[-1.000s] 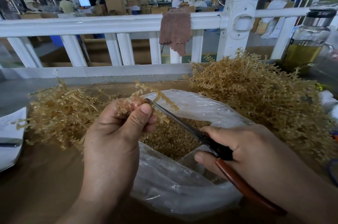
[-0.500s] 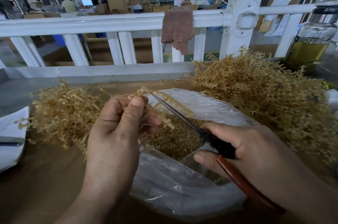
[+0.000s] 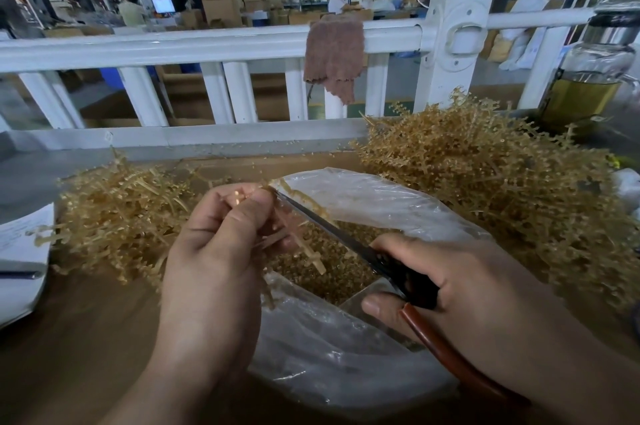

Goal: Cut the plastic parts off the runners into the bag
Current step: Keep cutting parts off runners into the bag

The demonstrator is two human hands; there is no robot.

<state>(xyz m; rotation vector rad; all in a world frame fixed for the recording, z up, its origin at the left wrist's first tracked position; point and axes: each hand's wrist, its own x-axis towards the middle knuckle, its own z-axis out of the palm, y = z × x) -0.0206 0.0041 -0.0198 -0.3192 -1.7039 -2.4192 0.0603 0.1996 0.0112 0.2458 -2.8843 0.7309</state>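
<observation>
Amber runner (image 3: 317, 261) pinched by the left grip (image 3: 214, 258) above the open bag (image 3: 346, 365). Opposite, the right grip (image 3: 460, 282) curls round the scissors (image 3: 349, 246), blades touching the runner.

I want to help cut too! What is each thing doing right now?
left hand: pinches a runner over the bag.
right hand: grips the scissors.
scissors: blades laid against the runner.
runner: held up, slanting down into the bag mouth.
bag: open, with small cut parts inside.
pile of runners: heaped on the right.
cloth: draped over the rail.
bottle: lid on, part full of yellow liquid.
</observation>
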